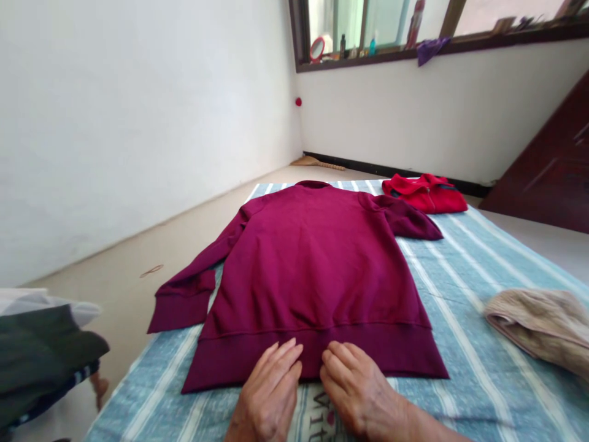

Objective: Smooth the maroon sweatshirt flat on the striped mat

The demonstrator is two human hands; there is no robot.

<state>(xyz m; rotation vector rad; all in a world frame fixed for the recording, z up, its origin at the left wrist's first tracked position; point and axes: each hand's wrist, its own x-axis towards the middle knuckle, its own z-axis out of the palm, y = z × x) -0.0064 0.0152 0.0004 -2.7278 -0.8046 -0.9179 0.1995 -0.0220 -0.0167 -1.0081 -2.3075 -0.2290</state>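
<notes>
A maroon long-sleeved jacket (304,264) lies spread face down, its collar at the far end and its wide hem band toward me. Its left sleeve angles out and down to the cuff, while the right one is bent outward and looks shorter. On the hem, left of the middle, my left hand (271,390) rests palm down with fingers stretched out. My right hand (356,390) lies on the hem just right of it, fingers bent slightly and flat on the cloth. Neither hand grips anything that I can see.
Beneath is a blue and white striped cover (460,307). A folded red garment (426,193) lies at the far right, a beige cloth (543,325) at the near right. Dark green clothing (46,356) is piled at left. A broom (317,162) lies on the floor by the wall.
</notes>
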